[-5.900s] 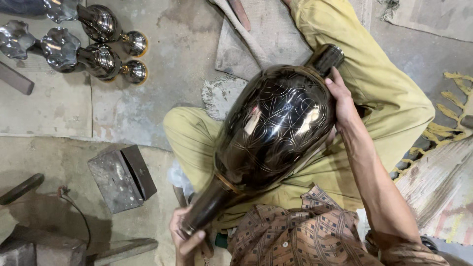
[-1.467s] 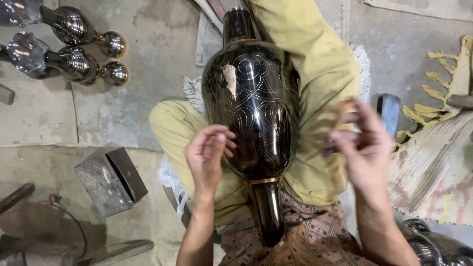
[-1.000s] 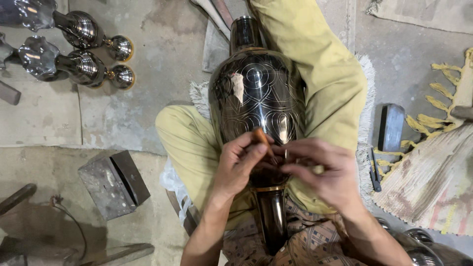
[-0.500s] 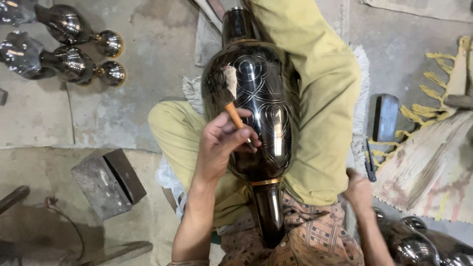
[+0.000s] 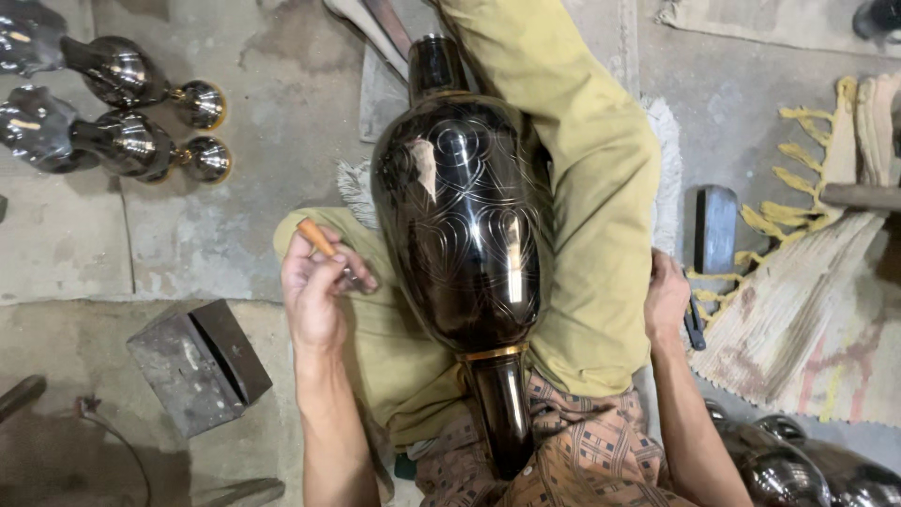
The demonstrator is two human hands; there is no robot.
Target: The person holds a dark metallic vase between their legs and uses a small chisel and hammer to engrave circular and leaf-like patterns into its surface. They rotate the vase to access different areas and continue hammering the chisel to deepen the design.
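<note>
Left hand (image 5: 314,286) — just beside vase (image 5: 465,235)

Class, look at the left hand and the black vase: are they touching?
Apart. The head view shows the left hand, holding a small tool, with trouser cloth visible between it and the vase.
</note>
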